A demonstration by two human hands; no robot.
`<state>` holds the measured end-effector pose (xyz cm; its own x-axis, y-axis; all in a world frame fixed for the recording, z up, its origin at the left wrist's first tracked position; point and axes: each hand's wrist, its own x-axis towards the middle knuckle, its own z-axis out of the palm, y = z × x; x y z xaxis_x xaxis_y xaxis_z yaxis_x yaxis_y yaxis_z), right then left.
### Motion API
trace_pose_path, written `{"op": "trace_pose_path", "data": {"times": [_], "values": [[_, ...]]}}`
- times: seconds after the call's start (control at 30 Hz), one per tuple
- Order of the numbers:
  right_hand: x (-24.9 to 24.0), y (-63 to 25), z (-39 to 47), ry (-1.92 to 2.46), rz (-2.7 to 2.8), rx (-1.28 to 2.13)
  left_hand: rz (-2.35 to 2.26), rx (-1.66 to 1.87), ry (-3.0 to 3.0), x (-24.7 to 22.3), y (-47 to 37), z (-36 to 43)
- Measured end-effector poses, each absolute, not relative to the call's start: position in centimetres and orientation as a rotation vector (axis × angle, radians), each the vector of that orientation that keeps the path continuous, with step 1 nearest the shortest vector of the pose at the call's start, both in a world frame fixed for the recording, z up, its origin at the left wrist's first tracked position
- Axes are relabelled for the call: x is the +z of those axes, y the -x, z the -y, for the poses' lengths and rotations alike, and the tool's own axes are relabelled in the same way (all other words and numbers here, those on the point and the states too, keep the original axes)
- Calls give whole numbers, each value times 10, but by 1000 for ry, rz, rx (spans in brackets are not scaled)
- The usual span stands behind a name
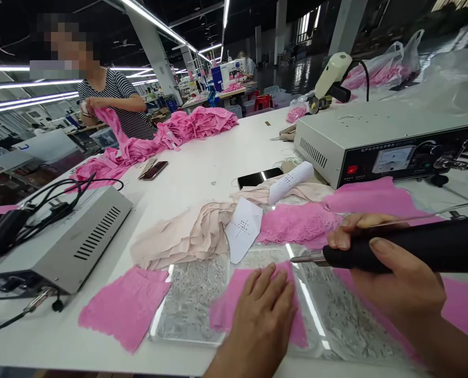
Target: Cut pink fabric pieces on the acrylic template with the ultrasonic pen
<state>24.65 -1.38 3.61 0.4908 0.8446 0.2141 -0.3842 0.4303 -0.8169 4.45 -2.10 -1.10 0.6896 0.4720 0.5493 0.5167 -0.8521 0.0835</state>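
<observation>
My left hand (262, 310) lies flat, fingers stretched, on a pink fabric piece (228, 302) over a clear, glossy plate (194, 286). In my right hand (399, 278) is a thick black handpiece (411, 244) with a slim metal tip (307, 259). The tip points left, at the top right corner of the fabric under my left hand; whether it touches cannot be made out. Beyond that hand lies a white paper template (243, 228) with small holes. Pink lace fabric (299, 223) is spread behind the tip, and another pink piece (125, 307) lies at left.
A metal control box (375, 136) stands back right, another (60, 236) with black cables at left. Beige fabric (182, 233), a rolled template (291, 182) and phones (260, 177) lie on the table. Across it, a person (117, 100) handles a pink fabric heap (194, 123).
</observation>
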Motion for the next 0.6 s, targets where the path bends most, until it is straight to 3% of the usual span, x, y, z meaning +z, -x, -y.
{"op": "trace_pose_path", "data": {"times": [0.6], "values": [[31, -246, 12, 746, 819, 805, 803, -806, 2867, -18, -42, 19]]}}
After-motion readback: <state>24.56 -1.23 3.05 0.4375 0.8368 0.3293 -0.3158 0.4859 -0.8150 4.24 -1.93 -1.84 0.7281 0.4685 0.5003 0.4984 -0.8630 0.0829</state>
